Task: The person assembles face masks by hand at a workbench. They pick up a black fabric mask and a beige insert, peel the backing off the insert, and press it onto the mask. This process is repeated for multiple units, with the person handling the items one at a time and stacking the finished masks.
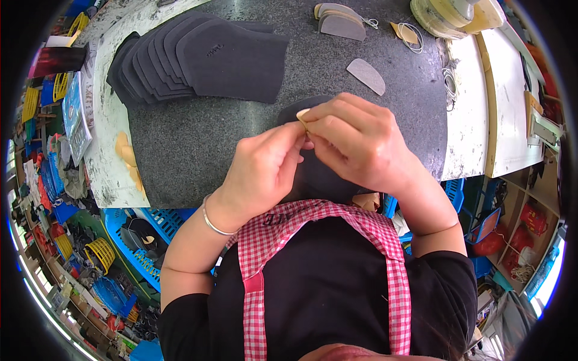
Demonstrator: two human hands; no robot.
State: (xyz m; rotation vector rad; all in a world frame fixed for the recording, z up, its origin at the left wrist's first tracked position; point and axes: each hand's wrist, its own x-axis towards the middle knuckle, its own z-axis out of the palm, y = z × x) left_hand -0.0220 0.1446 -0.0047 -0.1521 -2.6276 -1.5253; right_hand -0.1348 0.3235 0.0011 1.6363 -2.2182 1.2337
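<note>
Both hands meet over the middle of the dark work table (180,150). My left hand (260,168) is closed in a pinch on the lower part of a small tan, curled piece of thin sheet (302,114). The fingertips of my right hand (364,141) pinch the same piece from the other side; they partly hide it. Below the hands lies a dark flat piece (322,174), mostly covered by them. Fanned out at the far left is a stack of dark grey cut pieces (235,63). A single grey half-oval piece (366,76) lies beyond my right hand.
Several grey half-oval pieces (342,26) are stacked at the back. Nearby are a tan scrap (402,32) and a loop of white cord (419,40). A stained pot (442,18) stands far right. Tan scraps (126,153) lie along the left edge; a blue basket (129,240) sits below it.
</note>
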